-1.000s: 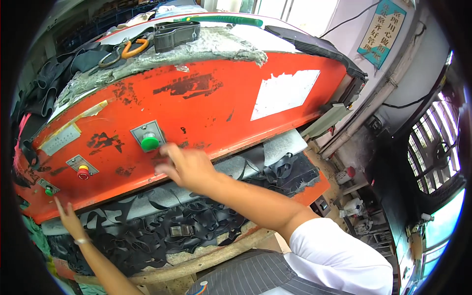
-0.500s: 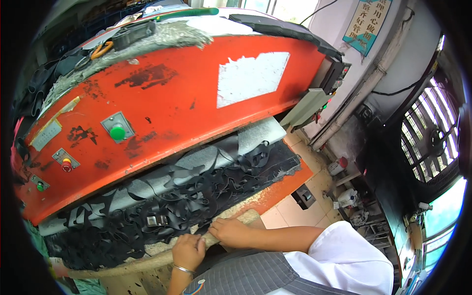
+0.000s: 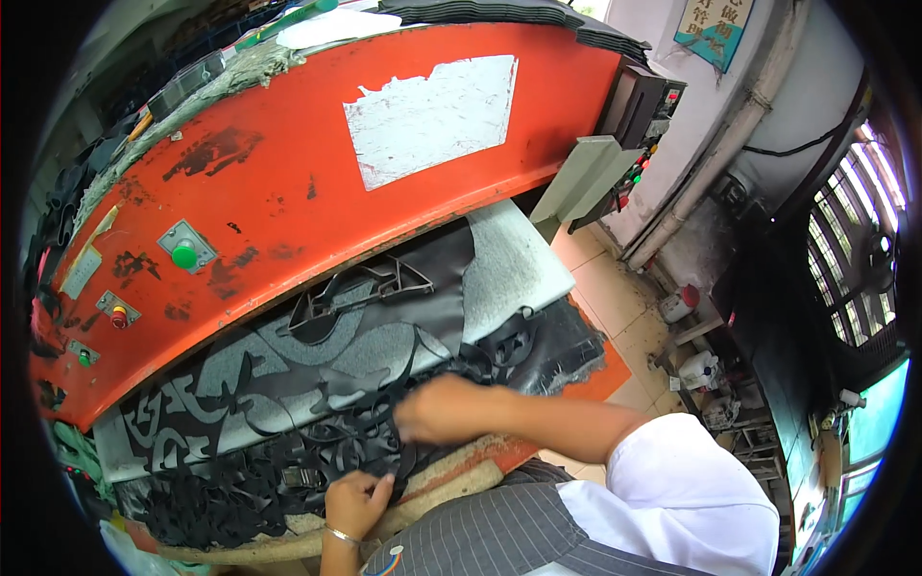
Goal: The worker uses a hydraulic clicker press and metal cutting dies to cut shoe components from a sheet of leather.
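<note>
My left hand [image 3: 353, 504] lies over the tan padded rail [image 3: 437, 501] along the front edge, its fingers curled on it and the thumb pointing up. Smeared by motion, my right hand [image 3: 442, 411] is above the heap of black offcut strips [image 3: 327, 451]; its fingers cannot be made out. Beyond the heap, a pale cutting board [image 3: 514, 254] sticks out from under the orange press [image 3: 288, 182]. On it lies a cut-out black sheet [image 3: 427, 322] with curved gaps. A metal-edged cutting die [image 3: 360, 298] rests on that sheet, close to the press.
Green buttons [image 3: 183, 254] and a red knob [image 3: 119, 315] sit on the press front. A grey control box [image 3: 586, 182] juts out at its right end. At the right are a tiled floor [image 3: 615, 298], a white jug [image 3: 699, 370] and a barred fan [image 3: 855, 259].
The pale board has come further out from under the press, showing the sheet and the die. My right hand has left the rail and moved up over the offcuts. The view has shifted slightly.
</note>
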A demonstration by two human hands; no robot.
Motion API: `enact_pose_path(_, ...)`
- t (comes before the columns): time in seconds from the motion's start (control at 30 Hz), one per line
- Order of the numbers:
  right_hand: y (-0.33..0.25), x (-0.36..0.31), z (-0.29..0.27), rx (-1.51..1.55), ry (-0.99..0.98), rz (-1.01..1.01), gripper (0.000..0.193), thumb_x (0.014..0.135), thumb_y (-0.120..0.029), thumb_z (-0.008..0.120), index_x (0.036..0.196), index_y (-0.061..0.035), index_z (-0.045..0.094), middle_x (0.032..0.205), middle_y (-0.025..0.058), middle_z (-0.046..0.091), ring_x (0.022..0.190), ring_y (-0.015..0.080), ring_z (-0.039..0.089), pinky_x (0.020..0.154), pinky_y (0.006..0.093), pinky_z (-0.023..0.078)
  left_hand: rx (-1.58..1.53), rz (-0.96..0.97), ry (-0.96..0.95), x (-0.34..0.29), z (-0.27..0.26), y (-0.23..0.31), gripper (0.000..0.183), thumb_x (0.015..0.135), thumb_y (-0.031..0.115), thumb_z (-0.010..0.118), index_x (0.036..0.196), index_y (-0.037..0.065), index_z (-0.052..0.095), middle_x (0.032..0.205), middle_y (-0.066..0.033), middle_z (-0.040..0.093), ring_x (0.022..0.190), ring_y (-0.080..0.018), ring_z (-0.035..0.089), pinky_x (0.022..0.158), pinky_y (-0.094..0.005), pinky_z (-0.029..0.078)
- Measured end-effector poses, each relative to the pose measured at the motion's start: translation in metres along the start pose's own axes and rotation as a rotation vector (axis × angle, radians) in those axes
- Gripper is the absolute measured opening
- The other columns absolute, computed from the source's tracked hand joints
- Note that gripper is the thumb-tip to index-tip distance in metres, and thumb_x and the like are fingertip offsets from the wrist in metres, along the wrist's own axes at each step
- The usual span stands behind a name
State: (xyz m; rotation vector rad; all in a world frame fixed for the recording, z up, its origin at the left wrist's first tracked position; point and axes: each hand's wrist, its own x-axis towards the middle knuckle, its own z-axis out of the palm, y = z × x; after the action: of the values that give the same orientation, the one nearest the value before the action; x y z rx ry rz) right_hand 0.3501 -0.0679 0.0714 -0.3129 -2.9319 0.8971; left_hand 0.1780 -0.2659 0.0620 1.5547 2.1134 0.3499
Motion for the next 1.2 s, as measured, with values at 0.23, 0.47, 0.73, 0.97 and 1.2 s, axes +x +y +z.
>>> enact_pose_path(0.23,0.143,0.143,-0.049,-0.439,0.510,0.083,0.018,0.081,-0.015,0.055,0.096,-0.0062,0.061,0.100,0.0112,0.061,0.095,0.0273,0.060,0.081,0.0402,0.046,-0.196,0.506,0.391,0.156,0.044,0.078,0.028,0.079,0.019,0.069,0.103,0.004,0.066,0.105,-0.0141,0.065,0.099,-0.0347,0.060,0.086,-0.0426,0.046)
enact_pose_path(0.47,0.165,0.195,-0.055,-0.368,0.308,0.049,0.024,0.082,-0.015,0.055,0.104,-0.0051,0.057,0.102,0.0127,0.059,0.095,0.0284,0.060,0.080,0.0414,0.050,0.075,0.457,0.321,0.178,0.089,0.094,0.057,0.078,0.030,0.067,0.129,0.006,0.054,0.136,-0.0133,0.050,0.128,-0.0376,0.043,0.105,-0.0509,0.034)
enact_pose_path(0.73,0.179,0.189,-0.056,-0.525,0.234,-0.051,0.022,0.085,-0.017,0.053,0.103,-0.0060,0.059,0.103,0.0143,0.061,0.098,0.0300,0.060,0.073,0.0427,0.053,0.039,0.462,0.360,0.181,0.099,0.098,0.057,0.078,0.027,0.067,0.129,0.007,0.054,0.133,-0.0126,0.052,0.127,-0.0366,0.043,0.106,-0.0501,0.034)
enact_pose_path(0.97,0.129,0.127,-0.142,-0.515,0.411,0.139,0.029,0.077,-0.019,0.059,0.100,-0.0020,0.055,0.103,0.0182,0.057,0.100,0.0353,0.058,0.081,0.0448,0.050,-0.021,0.506,0.392,0.174,0.107,0.081,0.058,0.075,0.024,0.070,0.128,0.005,0.054,0.130,-0.0150,0.053,0.129,-0.0370,0.041,0.107,-0.0509,0.033)
enact_pose_path(1.2,0.176,0.037,-0.144,-0.169,0.523,0.774,0.049,0.074,-0.029,0.064,0.106,0.0057,0.052,0.096,0.0252,0.063,0.079,0.0352,0.066,0.065,0.0428,0.054,-0.091,0.522,0.399,0.174,0.114,0.077,0.054,0.076,0.026,0.071,0.123,0.003,0.057,0.129,-0.0152,0.053,0.129,-0.0366,0.041,0.107,-0.0507,0.033)
